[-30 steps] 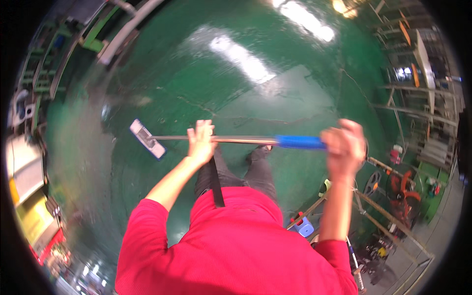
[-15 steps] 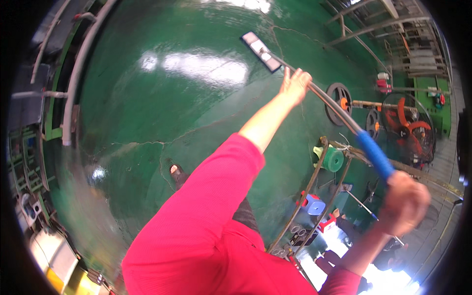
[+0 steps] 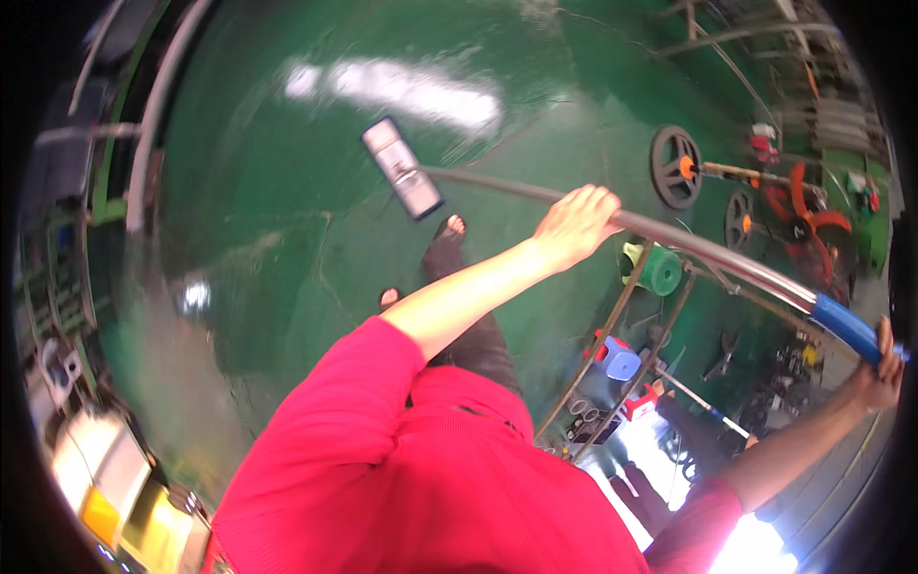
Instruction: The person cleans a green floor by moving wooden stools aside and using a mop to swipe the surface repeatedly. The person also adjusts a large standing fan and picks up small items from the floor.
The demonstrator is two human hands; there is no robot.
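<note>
At upper left of centre, the flat mop head (image 3: pixel 403 166) shows against the green floor (image 3: pixel 277 182), its long axis slanting from upper left to lower right, crosswise to the metal pole (image 3: pixel 497 183). Just right of centre, the left hand (image 3: pixel 577 230), the nearer grip, wraps the pole, with the mop head up and leftward of it; at the right edge, the right hand (image 3: pixel 882 373) clasps the blue sleeve (image 3: pixel 843 327) near the pole's far end.

The mop pole (image 3: pixel 690 248) looks smooth, shiny metal, the blue grip (image 3: pixel 844 327) plastic, the green floor (image 3: pixel 258 182) glossy.
</note>
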